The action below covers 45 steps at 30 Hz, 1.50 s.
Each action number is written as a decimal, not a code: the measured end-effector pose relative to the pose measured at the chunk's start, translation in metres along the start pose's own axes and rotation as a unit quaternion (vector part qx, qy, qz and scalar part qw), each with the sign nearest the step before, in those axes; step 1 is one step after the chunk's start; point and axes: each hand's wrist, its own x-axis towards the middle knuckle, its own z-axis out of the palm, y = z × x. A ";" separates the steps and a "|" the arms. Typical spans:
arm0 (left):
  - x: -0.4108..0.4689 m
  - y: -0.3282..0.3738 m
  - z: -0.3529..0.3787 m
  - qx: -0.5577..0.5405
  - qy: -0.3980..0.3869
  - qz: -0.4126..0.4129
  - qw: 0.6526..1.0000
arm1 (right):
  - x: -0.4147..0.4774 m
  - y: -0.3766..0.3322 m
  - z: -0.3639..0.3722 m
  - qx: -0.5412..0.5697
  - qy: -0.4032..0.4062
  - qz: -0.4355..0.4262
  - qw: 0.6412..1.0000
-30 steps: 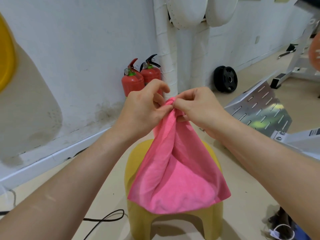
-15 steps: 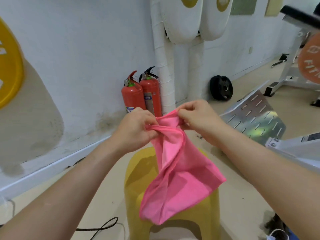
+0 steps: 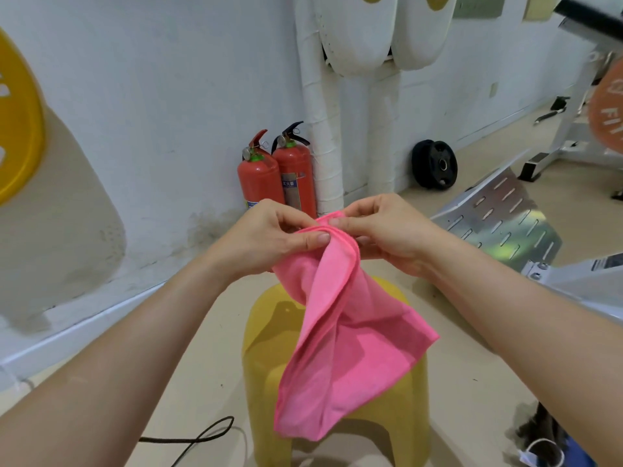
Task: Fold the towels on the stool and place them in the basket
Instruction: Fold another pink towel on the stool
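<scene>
My left hand (image 3: 269, 235) and right hand (image 3: 387, 230) meet, fingers (image 3: 315, 237) curled, pinching the bunched top edge of the pink towel (image 3: 350, 348). The towel hangs directly below my fingers, long axis running downward and slightly right, above the yellow stool (image 3: 266, 328). Both hands are equally near the edge; the next move likely requires spreading them apart. No basket is visible.

We make out the white letters "FIT" on the orange weight plate (image 3: 606, 109) at the right edge. The extinguisher label (image 3: 289, 184) carries Chinese characters too small to read.
</scene>
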 end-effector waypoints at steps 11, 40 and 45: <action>0.001 0.010 0.003 0.108 0.129 -0.016 0.986 | -0.001 -0.005 0.000 0.022 -0.016 0.016 0.999; -0.021 0.065 -0.052 -0.173 0.039 0.039 0.983 | -0.018 -0.075 -0.041 -0.031 -0.160 -0.060 0.985; 0.002 0.022 -0.037 -0.045 0.053 -0.032 0.997 | -0.002 -0.049 -0.037 -0.174 -0.010 -0.068 0.982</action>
